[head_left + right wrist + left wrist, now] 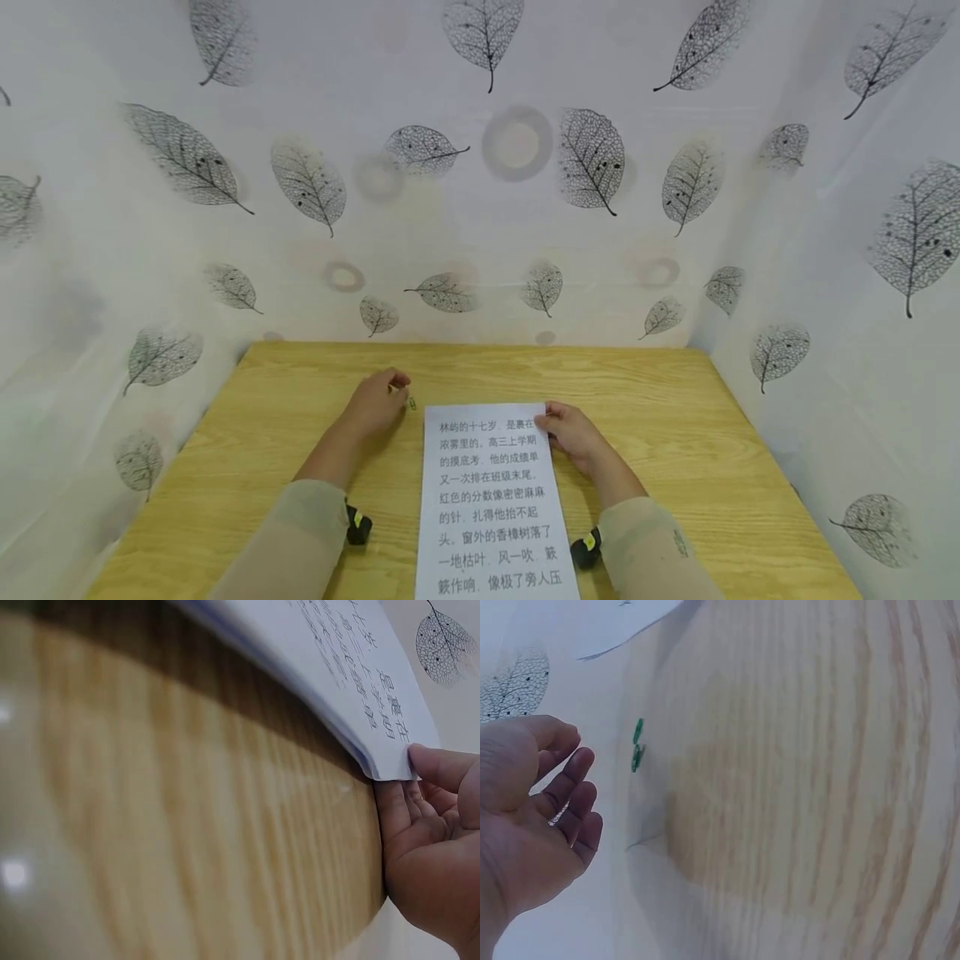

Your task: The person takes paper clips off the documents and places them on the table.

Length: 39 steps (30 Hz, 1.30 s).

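A stack of white paper sheets point(491, 500) printed with large Chinese characters lies lengthwise on the table. My right hand point(573, 433) pinches its far right corner, thumb on top and fingers underneath; the right wrist view shows the layered edge of the stack point(330, 712) lifted at that corner. Just left of the paper's far edge, my left hand point(378, 400) hovers with loosely bent fingers and nothing between them. Small green paper clips point(637, 744) lie on the table close to its fingertips, apart from them in the left wrist view. One paper clip point(412, 403) shows in the head view.
The wood-grain table point(675, 400) reaches back to a pale curtain point(480, 225) with leaf prints, which also hangs along both sides. Black wrist cameras sit at the left cuff point(358, 527) and the right cuff point(587, 550).
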Tool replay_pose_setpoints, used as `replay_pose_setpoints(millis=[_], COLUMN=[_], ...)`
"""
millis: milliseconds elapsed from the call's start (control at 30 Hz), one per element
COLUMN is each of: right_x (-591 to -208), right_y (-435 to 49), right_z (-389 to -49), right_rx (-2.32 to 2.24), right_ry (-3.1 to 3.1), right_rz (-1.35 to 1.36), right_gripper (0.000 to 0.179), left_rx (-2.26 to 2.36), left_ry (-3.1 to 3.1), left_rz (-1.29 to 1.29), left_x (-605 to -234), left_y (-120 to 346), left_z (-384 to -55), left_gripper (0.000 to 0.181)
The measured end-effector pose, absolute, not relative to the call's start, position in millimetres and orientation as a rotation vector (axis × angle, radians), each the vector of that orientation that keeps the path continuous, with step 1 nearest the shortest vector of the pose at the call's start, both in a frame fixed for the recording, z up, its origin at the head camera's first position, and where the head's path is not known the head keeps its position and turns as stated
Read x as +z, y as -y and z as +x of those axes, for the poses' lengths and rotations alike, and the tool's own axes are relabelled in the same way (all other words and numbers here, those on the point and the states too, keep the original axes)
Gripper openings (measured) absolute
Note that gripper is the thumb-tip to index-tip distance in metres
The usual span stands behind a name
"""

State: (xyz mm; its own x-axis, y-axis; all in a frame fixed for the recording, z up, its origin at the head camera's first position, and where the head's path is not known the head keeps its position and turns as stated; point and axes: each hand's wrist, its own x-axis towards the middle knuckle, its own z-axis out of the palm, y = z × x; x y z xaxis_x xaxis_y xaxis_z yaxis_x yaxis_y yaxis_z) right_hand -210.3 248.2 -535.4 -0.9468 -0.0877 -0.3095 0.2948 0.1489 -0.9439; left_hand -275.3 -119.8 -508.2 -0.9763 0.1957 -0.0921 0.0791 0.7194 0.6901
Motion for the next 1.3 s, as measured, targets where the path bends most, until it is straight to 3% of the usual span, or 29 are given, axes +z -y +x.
replay_pose_setpoints(millis=[433,633,1033,1300], right_x=[-523.7,-519.0,-524.1,-514.5], right_y=[-239.3,-235.1,-227.8,-225.6], right_z=[-213.8,-227.3,-242.6,-238.9], right_rx=[-1.841,-1.701,-1.197,-1.077], right_ry=[-2.301,-2.485,-2.821,-2.885], right_rz=[0.321,0.322,0.294,0.305], right_gripper=[0.027,0.024,0.039,0.032], left_rx=[1.18,1.19,1.161,1.184], left_ry=[-2.744,-2.726,-2.747,-2.739], left_rz=[0.279,0.287,0.326,0.34], left_x=[-494.6,-492.5,-489.8,-490.4], left_y=[132.8,132.1,123.4,121.3], left_z=[-257.4,-250.8,-240.2,-235.4], left_gripper=[0.031,0.032,0.028,0.03])
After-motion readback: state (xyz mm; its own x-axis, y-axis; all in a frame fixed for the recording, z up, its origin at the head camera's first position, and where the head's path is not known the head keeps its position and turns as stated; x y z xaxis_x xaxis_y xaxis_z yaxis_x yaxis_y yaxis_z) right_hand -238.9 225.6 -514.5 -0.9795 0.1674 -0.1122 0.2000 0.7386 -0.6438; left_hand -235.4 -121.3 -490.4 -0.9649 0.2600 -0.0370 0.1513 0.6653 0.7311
